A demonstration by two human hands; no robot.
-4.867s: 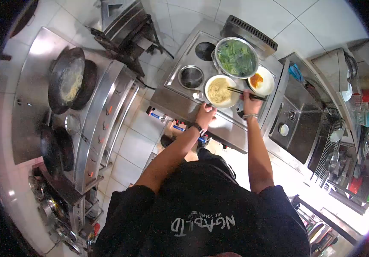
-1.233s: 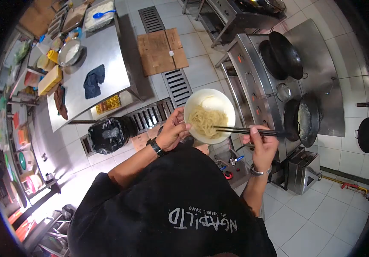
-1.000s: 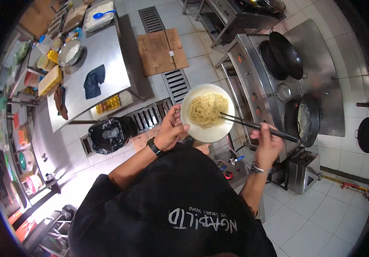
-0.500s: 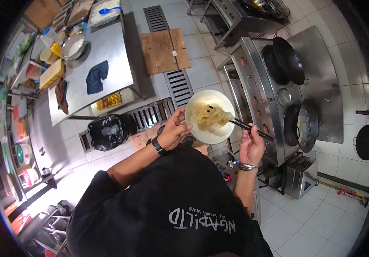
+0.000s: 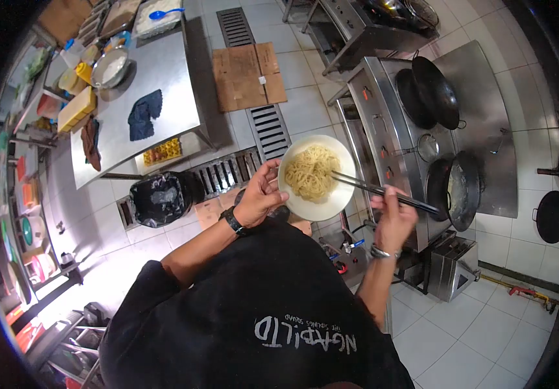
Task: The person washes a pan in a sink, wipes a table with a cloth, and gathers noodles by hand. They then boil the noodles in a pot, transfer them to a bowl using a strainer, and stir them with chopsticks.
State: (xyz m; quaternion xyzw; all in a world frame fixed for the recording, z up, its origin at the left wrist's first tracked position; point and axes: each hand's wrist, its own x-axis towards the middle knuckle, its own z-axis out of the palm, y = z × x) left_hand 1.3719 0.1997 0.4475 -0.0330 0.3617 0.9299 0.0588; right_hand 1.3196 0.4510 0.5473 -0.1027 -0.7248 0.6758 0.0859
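A white bowl (image 5: 336, 205) with pale yellow noodles (image 5: 312, 173) is held up in front of my body. My left hand (image 5: 259, 193) grips its left rim, the thumb over the edge and the other fingers beneath or behind it. Black chopsticks (image 5: 383, 189) are in my right hand (image 5: 393, 217), to the right of the bowl. Their tips touch the right side of the noodles, which lie in a round heap in the bowl.
A steel table (image 5: 169, 84) with a dark cloth (image 5: 145, 115) stands at the upper left. To the right, a stove (image 5: 380, 104) carries woks (image 5: 464, 188) and a strainer (image 5: 428, 148). A black-lined bin (image 5: 158, 199) and cardboard (image 5: 247, 78) are on the floor.
The lifted, bunched noodles now lie spread in the bowl. My right hand has moved slightly right, and the chopsticks now lie at a flatter angle with more of their length showing.
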